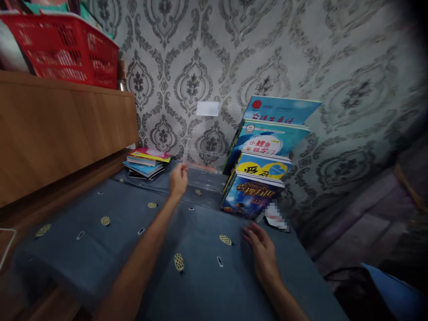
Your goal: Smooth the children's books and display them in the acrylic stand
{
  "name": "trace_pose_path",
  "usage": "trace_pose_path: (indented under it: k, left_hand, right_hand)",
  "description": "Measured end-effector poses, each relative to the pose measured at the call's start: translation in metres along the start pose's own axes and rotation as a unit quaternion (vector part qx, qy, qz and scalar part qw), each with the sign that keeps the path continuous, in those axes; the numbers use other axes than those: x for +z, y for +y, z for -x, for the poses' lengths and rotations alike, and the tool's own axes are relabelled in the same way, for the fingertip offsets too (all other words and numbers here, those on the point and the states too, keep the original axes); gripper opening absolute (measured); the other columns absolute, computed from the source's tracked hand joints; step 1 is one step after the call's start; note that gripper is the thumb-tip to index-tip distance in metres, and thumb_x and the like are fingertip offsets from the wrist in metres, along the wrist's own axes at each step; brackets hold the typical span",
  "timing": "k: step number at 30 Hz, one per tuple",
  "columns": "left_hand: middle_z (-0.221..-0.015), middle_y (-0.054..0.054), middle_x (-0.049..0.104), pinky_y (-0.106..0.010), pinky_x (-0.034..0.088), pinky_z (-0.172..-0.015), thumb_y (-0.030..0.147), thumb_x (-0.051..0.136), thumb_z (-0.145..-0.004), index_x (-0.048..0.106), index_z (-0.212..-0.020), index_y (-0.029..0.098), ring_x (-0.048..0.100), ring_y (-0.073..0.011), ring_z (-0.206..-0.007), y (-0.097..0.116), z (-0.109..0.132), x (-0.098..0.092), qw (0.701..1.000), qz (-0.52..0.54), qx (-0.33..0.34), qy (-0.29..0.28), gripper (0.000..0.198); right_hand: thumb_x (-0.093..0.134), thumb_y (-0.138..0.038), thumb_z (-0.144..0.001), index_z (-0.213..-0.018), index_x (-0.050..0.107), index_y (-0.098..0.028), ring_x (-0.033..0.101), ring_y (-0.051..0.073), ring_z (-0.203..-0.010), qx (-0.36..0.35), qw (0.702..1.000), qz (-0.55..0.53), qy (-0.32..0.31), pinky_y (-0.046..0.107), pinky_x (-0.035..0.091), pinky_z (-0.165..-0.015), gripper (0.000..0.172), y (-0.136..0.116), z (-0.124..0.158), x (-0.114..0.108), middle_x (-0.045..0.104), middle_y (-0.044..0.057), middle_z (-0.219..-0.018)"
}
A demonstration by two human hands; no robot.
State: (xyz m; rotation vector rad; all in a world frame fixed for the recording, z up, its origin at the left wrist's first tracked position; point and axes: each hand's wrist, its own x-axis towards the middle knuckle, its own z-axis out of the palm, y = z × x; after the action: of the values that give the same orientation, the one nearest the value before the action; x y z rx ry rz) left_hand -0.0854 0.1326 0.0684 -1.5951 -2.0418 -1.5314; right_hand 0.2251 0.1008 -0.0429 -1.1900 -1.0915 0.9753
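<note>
My left hand [179, 179] has its fingers closed at the left edge of a clear plastic book stand [204, 182] against the wall. Several picture books lean in tiers on the stand's right side: a dark blue one [251, 194] in front, a yellow-and-blue one [267, 166], a turquoise one [284, 136], and a blue one [284, 107] at the back. Below the front book, my right hand [262, 249] hovers over the cloth, fingers loosely curved and apart, with nothing in it. Its fingertips are slightly blurred.
A pile of thin books [147, 162] lies at the table's back left. The grey-blue tablecloth [127, 249] has yellow prints. A phone-like object [277, 218], partly pixelated, sits right of the books. On a wooden cabinet [67, 129] stands a red basket [67, 49]. Patterned wallpaper [194, 67] rises behind.
</note>
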Motion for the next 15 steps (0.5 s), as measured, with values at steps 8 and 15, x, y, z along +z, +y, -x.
trace_pose_path:
  k: [8,15]
  left_hand:
    - [-0.117,-0.018,0.066,-0.044,0.043,-0.101,0.013,0.038,-0.092,0.064,-0.11,0.014,0.055,-0.0303,-0.118,-0.091,-0.06,-0.027,0.977,-0.21,-0.041,-0.024,0.033]
    - [-0.125,-0.024,0.063,-0.051,0.039,-0.103,0.021,0.039,-0.093,0.066,-0.115,0.009,0.052,-0.0357,-0.123,-0.115,-0.125,-0.012,0.925,-0.347,0.003,-0.156,0.037]
  right_hand:
    - [0.058,-0.051,-0.08,-0.098,0.073,-0.02,0.072,0.027,-0.083,-0.057,0.97,0.085,-0.22,0.039,0.058,-0.073,0.039,-0.014,0.055,0.064,0.076,0.012,-0.098]
    - [0.049,-0.039,-0.091,-0.096,0.076,-0.023,0.071,0.025,-0.084,-0.178,0.936,0.188,-0.24,0.038,0.056,-0.08,0.032,-0.005,0.065,0.069,0.075,0.01,-0.09]
